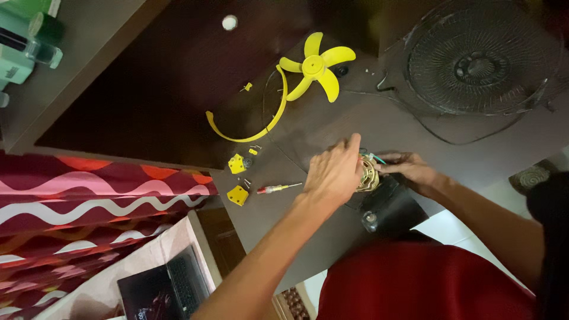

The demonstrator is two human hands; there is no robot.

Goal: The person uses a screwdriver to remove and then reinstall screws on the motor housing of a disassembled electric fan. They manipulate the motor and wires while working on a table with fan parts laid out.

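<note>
Both hands are on a small fan motor point(368, 175) that sits on the dark brown table point(178, 89). The motor is round, with shiny gold-coloured metal and copper wire wound inside it, and it sits on top of a black plastic body point(391, 207) with a small round knob on its near side. The left hand point(333, 173) lies over the left side of the motor with its fingers curled round it and one finger pointing up and away, so most of the motor is hidden under it. The right hand point(409, 169) touches the motor's far right side, with its fingertips pinched close by some thin coloured wires point(374, 157); I cannot tell if it has hold of them. Just left of the left hand lies a small screwdriver point(278, 188) with a red and yellow handle. A bit further left are two yellow plastic pieces point(237, 180) and a few tiny screws point(246, 183). Beyond the hands lies a yellow fan blade point(316, 67) with five wings, and beside it a curved yellow strip point(252, 127). Far off past the right hand is a round black wire fan guard point(480, 59).
</note>
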